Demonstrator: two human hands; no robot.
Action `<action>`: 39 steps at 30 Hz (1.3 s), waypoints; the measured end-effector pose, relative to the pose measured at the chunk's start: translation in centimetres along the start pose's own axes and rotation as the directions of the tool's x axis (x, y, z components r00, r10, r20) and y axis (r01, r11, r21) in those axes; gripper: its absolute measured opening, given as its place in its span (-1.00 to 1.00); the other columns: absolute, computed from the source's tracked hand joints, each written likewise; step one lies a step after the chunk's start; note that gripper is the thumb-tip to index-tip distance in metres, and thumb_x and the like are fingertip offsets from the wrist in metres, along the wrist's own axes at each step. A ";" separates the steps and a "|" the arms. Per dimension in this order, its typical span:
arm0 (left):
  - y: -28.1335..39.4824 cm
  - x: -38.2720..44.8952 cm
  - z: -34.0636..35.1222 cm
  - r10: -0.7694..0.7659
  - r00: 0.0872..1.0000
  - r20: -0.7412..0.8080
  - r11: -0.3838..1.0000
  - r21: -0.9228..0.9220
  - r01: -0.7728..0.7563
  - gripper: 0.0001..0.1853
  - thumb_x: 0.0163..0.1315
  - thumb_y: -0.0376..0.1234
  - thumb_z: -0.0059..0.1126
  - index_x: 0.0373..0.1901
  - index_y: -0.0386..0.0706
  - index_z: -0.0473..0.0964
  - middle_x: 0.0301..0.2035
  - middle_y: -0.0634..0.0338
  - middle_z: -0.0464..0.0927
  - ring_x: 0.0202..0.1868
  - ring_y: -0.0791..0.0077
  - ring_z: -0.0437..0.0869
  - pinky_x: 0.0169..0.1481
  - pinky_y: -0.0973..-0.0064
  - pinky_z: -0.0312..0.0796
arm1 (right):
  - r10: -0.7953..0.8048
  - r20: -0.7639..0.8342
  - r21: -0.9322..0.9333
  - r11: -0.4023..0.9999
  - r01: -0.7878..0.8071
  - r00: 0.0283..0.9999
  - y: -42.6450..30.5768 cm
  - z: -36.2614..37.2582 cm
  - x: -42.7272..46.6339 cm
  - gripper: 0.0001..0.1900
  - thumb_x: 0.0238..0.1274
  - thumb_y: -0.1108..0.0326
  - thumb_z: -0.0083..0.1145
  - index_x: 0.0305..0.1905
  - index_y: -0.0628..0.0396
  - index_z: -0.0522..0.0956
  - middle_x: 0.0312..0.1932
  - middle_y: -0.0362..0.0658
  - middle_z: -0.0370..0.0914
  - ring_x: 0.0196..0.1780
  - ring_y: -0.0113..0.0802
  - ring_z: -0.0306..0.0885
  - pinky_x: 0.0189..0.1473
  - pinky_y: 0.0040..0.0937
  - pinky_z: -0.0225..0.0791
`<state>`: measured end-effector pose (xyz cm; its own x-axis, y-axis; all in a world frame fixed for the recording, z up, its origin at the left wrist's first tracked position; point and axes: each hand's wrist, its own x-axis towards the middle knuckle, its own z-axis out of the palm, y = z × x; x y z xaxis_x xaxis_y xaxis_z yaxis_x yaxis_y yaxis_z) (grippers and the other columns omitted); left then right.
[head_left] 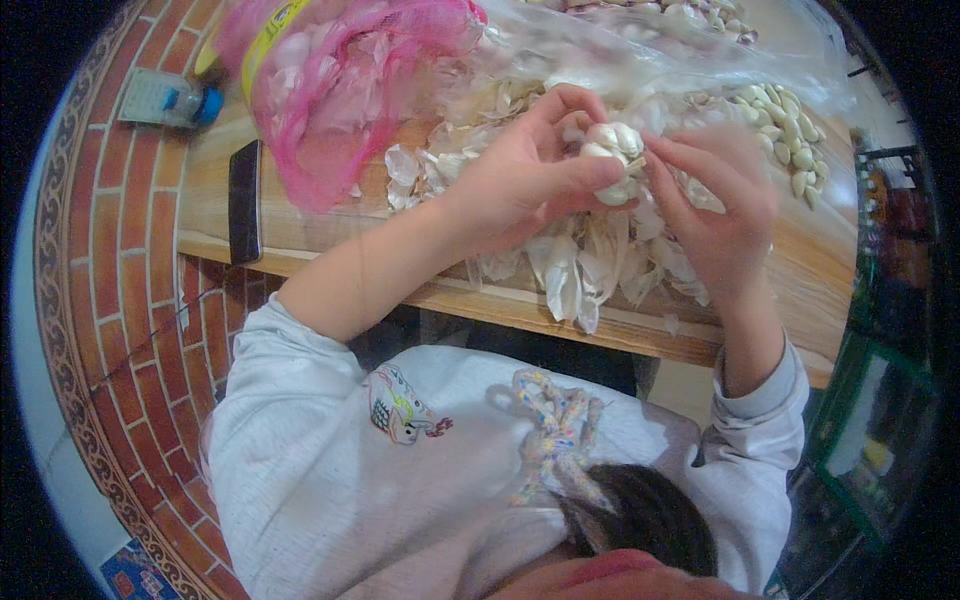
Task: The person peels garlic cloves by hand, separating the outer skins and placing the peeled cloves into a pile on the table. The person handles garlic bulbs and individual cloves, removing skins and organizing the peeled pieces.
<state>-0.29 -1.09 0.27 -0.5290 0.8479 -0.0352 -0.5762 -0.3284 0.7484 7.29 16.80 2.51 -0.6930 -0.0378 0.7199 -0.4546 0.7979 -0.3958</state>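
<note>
A garlic bulb (613, 161), largely stripped of its outer skin so that its white cloves show, is held above the table by my left hand (544, 161). My left thumb lies across its near side, and the other fingers curl behind it. At the bulb's right side, the thumb and fingertips of my right hand (712, 187) come together. Motion blurs that hand, and whether skin is pinched between its fingertips is unclear. Papery garlic skins (585, 262) lie heaped under both hands and reach the table's front edge.
Peeled garlic cloves (787, 127) lie at the right of the wooden table (330, 225). Clear plastic sheeting (675, 56) spreads across the back, near more garlic (705, 15). A pink mesh bag (322, 97), a dark phone-like slab (245, 202) and a blue-capped container (191, 103) are at left.
</note>
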 end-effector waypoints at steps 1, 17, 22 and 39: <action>-0.1 0.1 0.1 0.015 1.000 0.005 1.000 -0.016 -0.014 -0.59 0.13 -0.46 0.24 -0.08 -0.13 0.21 -0.12 0.18 0.39 -0.07 0.41 0.54 0.01 0.36 0.50 | -0.014 0.003 -0.022 1.000 0.014 1.000 0.0 0.0 0.0 -0.81 -0.23 0.49 0.36 -0.37 0.08 0.65 -0.47 -0.20 0.55 -0.36 -0.31 0.48 -0.29 -0.41 0.29; -0.4 -0.1 0.0 0.073 0.991 -0.108 0.973 0.227 -0.047 -0.51 -0.01 -0.44 0.36 -0.08 -0.09 0.28 -0.19 0.28 0.41 -0.19 0.53 0.52 -0.14 0.58 0.45 | 0.118 0.094 0.136 0.982 -0.130 0.989 -0.1 -0.4 0.1 -0.87 -0.15 0.52 0.31 -0.39 0.14 0.63 -0.46 -0.15 0.56 -0.35 -0.27 0.52 -0.30 -0.41 0.36; -0.3 0.0 0.1 0.162 0.983 -0.087 0.898 0.425 -0.111 -0.53 -0.03 -0.40 0.40 -0.13 -0.11 0.31 -0.23 0.32 0.40 -0.24 0.63 0.45 -0.17 0.63 0.38 | 0.074 0.080 0.043 0.996 -0.077 0.994 -0.1 -0.2 0.0 -0.87 -0.18 0.51 0.31 -0.41 0.12 0.62 -0.45 -0.16 0.56 -0.36 -0.25 0.51 -0.31 -0.39 0.35; 0.6 0.0 -0.1 0.036 0.997 0.062 0.998 -0.044 -0.033 -0.64 0.13 -0.31 0.04 -0.01 -0.08 0.28 -0.04 0.12 0.43 0.13 0.12 0.46 0.26 0.18 0.33 | 0.233 -0.148 0.142 0.967 -0.213 0.961 1.8 -0.3 0.6 -0.90 -0.09 0.59 0.05 -0.39 0.23 0.51 -0.48 -0.15 0.50 -0.36 -0.37 0.50 -0.25 -0.50 0.35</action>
<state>-0.68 -1.35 0.65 -0.5099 0.8596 0.0329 -0.5850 -0.3746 0.7194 6.23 18.42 2.38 -0.6894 0.2390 0.6838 -0.3717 0.6936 -0.6171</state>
